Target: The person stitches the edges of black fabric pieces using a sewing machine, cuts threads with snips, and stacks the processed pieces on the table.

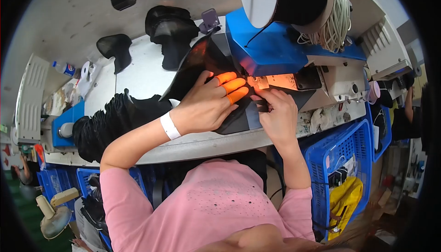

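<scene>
Fingers (233, 86) extended, left hand (207, 104) on black fabric (195, 68); right hand (281, 115) gripping dark object (264, 108).

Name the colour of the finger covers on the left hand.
The finger covers are orange; they show best in the head view, the only one.

The bottle (61, 66) at far left bears a blue label (69, 70) that appears to read Pepsi. Any other print around the workplace is too small to read.
</scene>
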The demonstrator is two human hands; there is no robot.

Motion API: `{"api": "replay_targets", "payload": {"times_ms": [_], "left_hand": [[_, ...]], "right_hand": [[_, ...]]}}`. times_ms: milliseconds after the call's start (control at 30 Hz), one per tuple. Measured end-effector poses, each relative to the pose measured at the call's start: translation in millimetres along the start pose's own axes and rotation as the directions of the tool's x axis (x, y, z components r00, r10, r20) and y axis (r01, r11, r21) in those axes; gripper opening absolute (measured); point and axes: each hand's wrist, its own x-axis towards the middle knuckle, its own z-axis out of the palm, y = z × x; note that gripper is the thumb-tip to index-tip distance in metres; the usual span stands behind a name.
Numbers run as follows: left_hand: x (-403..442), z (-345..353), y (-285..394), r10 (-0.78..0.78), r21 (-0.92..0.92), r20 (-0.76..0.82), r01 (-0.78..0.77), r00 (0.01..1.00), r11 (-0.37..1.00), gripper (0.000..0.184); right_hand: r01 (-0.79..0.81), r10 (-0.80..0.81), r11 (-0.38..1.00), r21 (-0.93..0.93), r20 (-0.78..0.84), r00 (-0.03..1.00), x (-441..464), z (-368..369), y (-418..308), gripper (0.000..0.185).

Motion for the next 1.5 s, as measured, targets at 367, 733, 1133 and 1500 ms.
{"api": "replay_targets", "payload": {"times_ms": [367, 733, 1133, 1500], "left_hand": [[19.3, -6.8, -18.4, 0.009, -0.017, 0.049, -0.008, 0.999, 1.000, 0.040], [33.0, -5.5, -51.8, 0.144, 0.015, 0.057, -0.145, 0.988, 0.989, 0.032], [38.6, -14.5, -65.4, 0.222, -0.017, -0.044, -0.223, 0.974, 0.975, 0.029], [30.9, -12.4, -54.8, 0.115, 0.110, -0.053, -0.109, 0.992, 0.988, 0.025]], "right_hand": [[0.012, -0.009, 0.998, -0.054, 0.051, 0.999, 18.1, 0.0, 10.9, 0.027], [0.024, -0.021, 0.993, -0.115, 0.029, 0.999, 28.2, 3.2, 7.6, 0.027], [-0.060, 0.061, 0.998, -0.026, 0.038, 0.997, 6.6, -9.1, 10.3, 0.030], [0.014, -0.013, 0.999, -0.036, 0.007, 1.000, -2.0, -11.8, 13.1, 0.029]]}}
